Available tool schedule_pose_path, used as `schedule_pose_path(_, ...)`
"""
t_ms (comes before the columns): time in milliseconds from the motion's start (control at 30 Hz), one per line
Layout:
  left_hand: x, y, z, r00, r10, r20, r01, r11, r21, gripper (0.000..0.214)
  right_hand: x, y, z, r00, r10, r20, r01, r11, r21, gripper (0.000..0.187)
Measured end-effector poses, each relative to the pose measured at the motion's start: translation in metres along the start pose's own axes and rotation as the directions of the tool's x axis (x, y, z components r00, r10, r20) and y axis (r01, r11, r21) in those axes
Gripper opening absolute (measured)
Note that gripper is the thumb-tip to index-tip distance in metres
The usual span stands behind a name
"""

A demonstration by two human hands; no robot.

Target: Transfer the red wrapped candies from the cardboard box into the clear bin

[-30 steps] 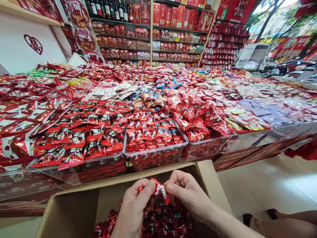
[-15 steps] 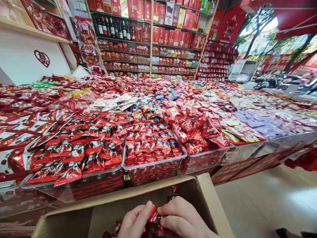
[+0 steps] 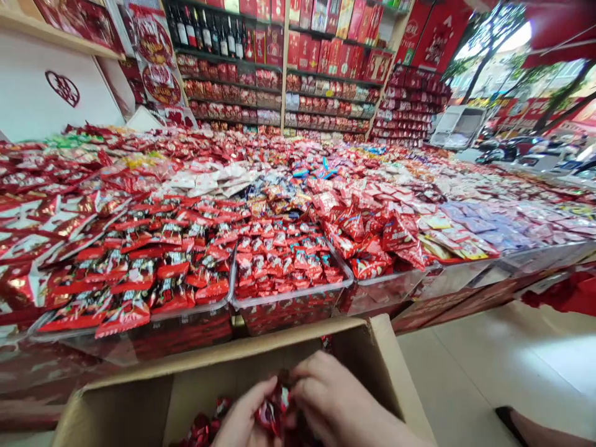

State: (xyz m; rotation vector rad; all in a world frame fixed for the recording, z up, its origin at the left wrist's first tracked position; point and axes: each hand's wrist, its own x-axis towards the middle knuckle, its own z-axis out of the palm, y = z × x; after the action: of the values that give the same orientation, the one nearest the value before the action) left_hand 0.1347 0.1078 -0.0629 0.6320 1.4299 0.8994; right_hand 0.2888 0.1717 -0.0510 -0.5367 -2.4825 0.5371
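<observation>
Low inside an open cardboard box (image 3: 186, 366), both hands work close together. My left hand (image 3: 246, 416) is closed round small red wrapped candies (image 3: 270, 415), the thumb lying along them. From the other side my right hand (image 3: 326, 391) reaches over with fingers bent at the same candies; its fingertips are blurred and partly hidden. More red-wrapped candies (image 3: 200, 428) lie in the box to the left of the hands. Beyond the box edge stands a clear bin (image 3: 291, 298) filled with small red candies.
Left of that bin, another holds red-and-black packets (image 3: 172, 273); to its right are red triangular packets (image 3: 363, 236). Shelves with bottles (image 3: 205, 34) and red boxes (image 3: 335, 56) rise behind. Someone's foot (image 3: 510, 422) is on the tiled floor (image 3: 465, 366) at right.
The view has shifted, so the shelves sit higher in the picture. Both hands have gone slightly left and are still together at red candies. A person's foot and lower leg show more at right.
</observation>
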Motion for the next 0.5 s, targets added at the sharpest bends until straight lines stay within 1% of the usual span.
schedule_pose_path(33, 0.006, -0.005, -0.005, 0.999, 0.002, -0.032, 0.001, 0.996, 0.089, 0.031, -0.001, -0.001, -0.006, 0.998, 0.068, 0.008, -0.068, 0.997, 0.029, 0.014)
schedule_pose_path(67, 0.013, -0.011, -0.012, 0.997, 0.031, -0.075, -0.015, 0.98, 0.199, 0.027, -0.002, -0.002, -0.011, 0.991, 0.132, 0.0, -0.131, 0.99, 0.054, 0.016)
schedule_pose_path(100, 0.019, -0.017, -0.02, 0.992, 0.05, -0.112, -0.018, 0.962, 0.271, 0.024, -0.002, -0.002, -0.016, 0.982, 0.189, -0.026, -0.186, 0.98, 0.075, 0.017)
schedule_pose_path(167, 0.03, -0.029, -0.038, 0.981, 0.093, -0.172, -0.012, 0.906, 0.423, 0.023, -0.003, 0.0, -0.023, 0.949, 0.291, -0.122, -0.278, 0.953, 0.118, 0.015)
schedule_pose_path(233, 0.035, -0.039, -0.053, 0.979, 0.1, -0.176, 0.013, 0.838, 0.546, 0.022, -0.004, 0.001, -0.028, 0.898, 0.385, -0.213, -0.356, 0.92, 0.164, 0.012)
schedule_pose_path(300, 0.035, -0.044, -0.058, 0.982, 0.106, -0.155, 0.019, 0.767, 0.641, 0.023, -0.004, 0.001, -0.031, 0.851, 0.448, -0.275, -0.406, 0.892, 0.2, 0.01)
schedule_pose_path(333, 0.035, -0.046, -0.056, 0.983, 0.117, -0.139, 0.008, 0.737, 0.675, 0.023, -0.004, 0.0, -0.033, 0.833, 0.468, -0.295, -0.423, 0.883, 0.205, 0.009)
schedule_pose_path(400, 0.034, -0.046, -0.044, 0.985, 0.149, -0.092, -0.039, 0.7, 0.713, 0.025, -0.004, 0.0, -0.036, 0.812, 0.487, -0.32, -0.442, 0.873, 0.206, 0.007)
schedule_pose_path(433, 0.036, -0.046, -0.035, 0.986, 0.16, -0.051, -0.076, 0.697, 0.713, 0.025, -0.003, -0.001, -0.037, 0.807, 0.491, -0.328, -0.446, 0.871, 0.207, 0.007)
schedule_pose_path(500, 0.042, -0.046, -0.012, 0.984, 0.169, 0.05, -0.158, 0.72, 0.676, 0.027, -0.002, -0.002, -0.038, 0.802, 0.485, -0.348, -0.438, 0.875, 0.208, 0.007)
